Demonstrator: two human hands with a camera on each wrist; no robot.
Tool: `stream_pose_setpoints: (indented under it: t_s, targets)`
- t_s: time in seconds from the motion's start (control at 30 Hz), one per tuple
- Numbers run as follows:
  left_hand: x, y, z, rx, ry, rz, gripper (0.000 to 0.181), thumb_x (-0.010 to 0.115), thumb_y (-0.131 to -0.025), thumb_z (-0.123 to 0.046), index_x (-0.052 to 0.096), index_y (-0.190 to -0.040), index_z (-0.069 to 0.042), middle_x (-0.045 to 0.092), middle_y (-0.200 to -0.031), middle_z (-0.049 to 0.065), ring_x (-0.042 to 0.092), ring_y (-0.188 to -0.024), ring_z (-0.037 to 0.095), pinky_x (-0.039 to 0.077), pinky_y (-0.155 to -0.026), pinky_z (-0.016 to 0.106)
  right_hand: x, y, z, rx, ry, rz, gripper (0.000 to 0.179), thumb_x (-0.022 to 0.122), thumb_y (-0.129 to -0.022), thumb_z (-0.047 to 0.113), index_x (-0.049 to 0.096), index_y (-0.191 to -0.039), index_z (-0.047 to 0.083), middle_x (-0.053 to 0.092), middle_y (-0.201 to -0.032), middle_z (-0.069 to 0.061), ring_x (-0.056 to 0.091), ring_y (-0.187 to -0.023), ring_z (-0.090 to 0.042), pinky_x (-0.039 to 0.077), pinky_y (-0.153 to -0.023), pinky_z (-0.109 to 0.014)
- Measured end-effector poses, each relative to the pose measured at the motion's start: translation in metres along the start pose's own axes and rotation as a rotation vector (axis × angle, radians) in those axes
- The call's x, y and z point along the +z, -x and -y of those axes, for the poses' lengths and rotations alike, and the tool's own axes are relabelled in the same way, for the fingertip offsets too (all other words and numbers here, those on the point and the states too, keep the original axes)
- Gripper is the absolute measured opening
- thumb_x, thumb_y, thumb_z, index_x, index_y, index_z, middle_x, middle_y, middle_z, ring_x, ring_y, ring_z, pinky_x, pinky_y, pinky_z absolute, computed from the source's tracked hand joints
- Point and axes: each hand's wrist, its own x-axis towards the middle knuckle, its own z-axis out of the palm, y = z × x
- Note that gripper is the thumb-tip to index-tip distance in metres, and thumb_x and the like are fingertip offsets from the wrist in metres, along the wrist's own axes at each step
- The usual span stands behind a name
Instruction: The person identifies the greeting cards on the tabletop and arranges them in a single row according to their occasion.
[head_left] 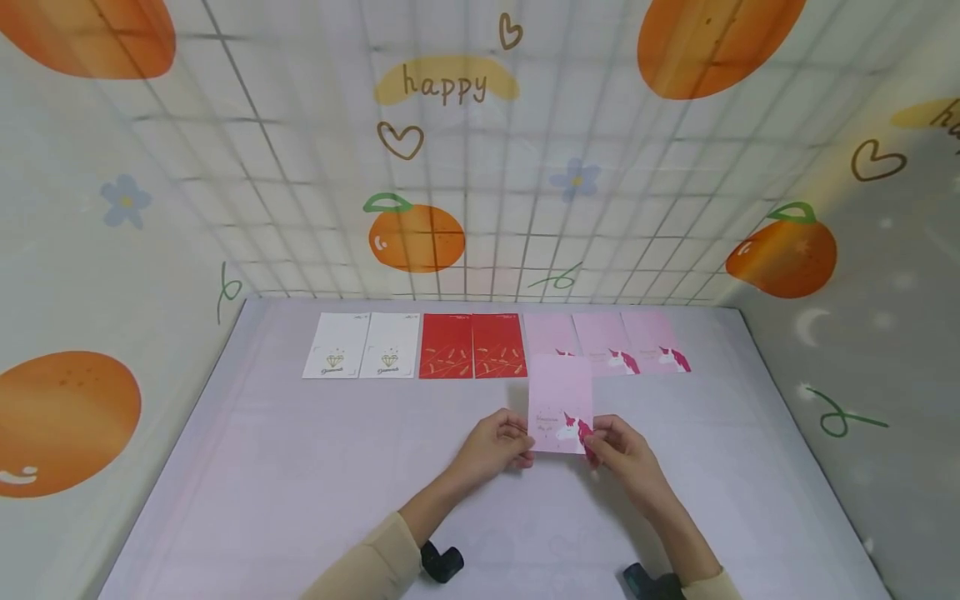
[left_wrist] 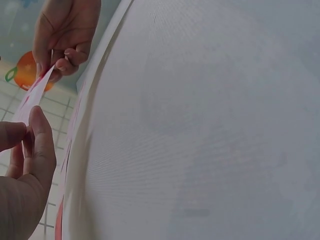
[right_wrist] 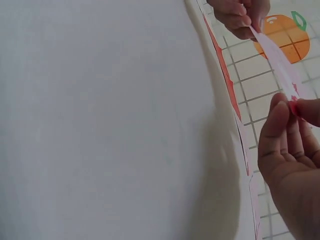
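A pink card with a white-and-magenta unicorn printed at its lower right is held up above the table by both hands. My left hand pinches its lower left edge between thumb and fingers. On the opposite side, my right hand grips the lower right edge, its thumb over the unicorn print. Seen edge-on in the left wrist view, the card spans from one hand to the other. Behind it lies a row of pink unicorn cards, the leftmost partly covered by the held card.
Left of the pink cards lie two red cards with gold marks, then two white cards with a diamond print. They share one row near the back edge of the pale table. A fruit-printed curtain over wire grid stands behind.
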Motion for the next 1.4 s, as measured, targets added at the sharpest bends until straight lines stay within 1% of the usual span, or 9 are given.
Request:
stream_pose_setpoints:
  t_s: [0.2, 0.4, 0.57, 0.67, 0.87, 1.0, 1.1, 1.27, 1.4]
  targets:
    - [0.002, -0.004, 0.002, -0.006, 0.013, -0.005, 0.022, 0.072, -0.094, -0.015, 0.059, -0.110, -0.005, 0.068, -0.089, 0.008, 0.072, -0.079, 0.022, 0.059, -0.074, 0.033, 0.000, 0.002, 0.001, 0.015, 0.005, -0.052, 0.035, 0.068, -0.097, 0.026, 0.059, -0.120, 0.001, 0.065, -0.100, -0.020, 0.063, -0.084, -0.036, 0.057, -0.078, -0.030]
    - [0.009, -0.009, 0.003, 0.009, -0.016, -0.002, 0.022, 0.072, -0.093, -0.015, 0.061, -0.109, -0.006, 0.068, -0.088, 0.005, 0.071, -0.077, 0.018, 0.059, -0.073, 0.031, -0.004, 0.002, -0.001, 0.013, 0.024, -0.109, 0.034, 0.068, -0.097, 0.024, 0.060, -0.121, 0.002, 0.066, -0.104, -0.018, 0.065, -0.087, -0.032, 0.056, -0.082, -0.029]
    - [0.016, -0.017, 0.002, 0.022, -0.038, 0.020, 0.021, 0.072, -0.093, -0.016, 0.061, -0.109, -0.007, 0.068, -0.088, 0.003, 0.071, -0.077, 0.018, 0.059, -0.073, 0.031, -0.011, 0.002, -0.003, 0.042, 0.023, -0.144, 0.032, 0.066, -0.099, 0.021, 0.059, -0.122, 0.001, 0.065, -0.107, -0.018, 0.065, -0.089, -0.030, 0.056, -0.082, -0.028]
    - [0.023, -0.025, 0.000, 0.024, -0.057, 0.022, 0.020, 0.073, -0.093, -0.016, 0.062, -0.108, -0.008, 0.068, -0.087, 0.003, 0.071, -0.076, 0.017, 0.059, -0.072, 0.030, -0.017, 0.002, -0.003, 0.077, 0.040, -0.179, 0.032, 0.065, -0.099, 0.024, 0.059, -0.123, 0.004, 0.065, -0.108, -0.016, 0.065, -0.091, -0.030, 0.056, -0.082, -0.028]
    - [0.043, -0.047, -0.012, 0.030, -0.105, 0.020, 0.018, 0.073, -0.092, -0.014, 0.063, -0.106, -0.009, 0.067, -0.085, 0.000, 0.070, -0.073, 0.015, 0.058, -0.070, 0.027, -0.035, 0.001, -0.001, 0.122, 0.099, -0.255, 0.035, 0.062, -0.101, 0.030, 0.057, -0.126, 0.006, 0.063, -0.109, -0.016, 0.064, -0.093, -0.028, 0.054, -0.083, -0.024]
    - [0.061, -0.063, -0.021, 0.026, -0.083, 0.029, 0.017, 0.074, -0.090, -0.009, 0.063, -0.104, -0.006, 0.067, -0.083, 0.001, 0.070, -0.070, 0.015, 0.058, -0.067, 0.028, -0.051, 0.000, 0.002, 0.144, 0.099, -0.298, 0.041, 0.059, -0.102, 0.032, 0.053, -0.131, 0.005, 0.060, -0.114, -0.017, 0.063, -0.096, -0.024, 0.054, -0.084, -0.022]
    - [0.076, -0.074, -0.024, 0.015, -0.065, 0.032, 0.016, 0.074, -0.090, -0.006, 0.063, -0.102, -0.005, 0.067, -0.081, 0.001, 0.070, -0.068, 0.014, 0.058, -0.066, 0.028, -0.063, 0.000, 0.003, 0.155, 0.115, -0.335, 0.043, 0.057, -0.103, 0.033, 0.051, -0.135, 0.004, 0.058, -0.116, -0.017, 0.062, -0.097, -0.021, 0.053, -0.083, -0.020]
    - [0.101, -0.084, -0.025, -0.011, -0.075, 0.035, 0.014, 0.074, -0.089, -0.004, 0.063, -0.098, -0.007, 0.066, -0.078, 0.000, 0.070, -0.067, 0.015, 0.058, -0.064, 0.026, -0.080, 0.002, 0.001, 0.162, 0.152, -0.398, 0.043, 0.054, -0.104, 0.032, 0.051, -0.137, 0.005, 0.059, -0.116, -0.014, 0.062, -0.097, -0.019, 0.053, -0.082, -0.018]
    - [0.115, -0.088, -0.025, -0.028, -0.072, 0.033, 0.014, 0.075, -0.088, -0.003, 0.063, -0.095, -0.008, 0.066, -0.076, -0.001, 0.069, -0.065, 0.014, 0.058, -0.063, 0.028, -0.090, 0.004, -0.003, 0.165, 0.128, -0.422, 0.043, 0.055, -0.104, 0.031, 0.051, -0.137, 0.004, 0.059, -0.116, -0.013, 0.062, -0.097, -0.017, 0.053, -0.082, -0.018]
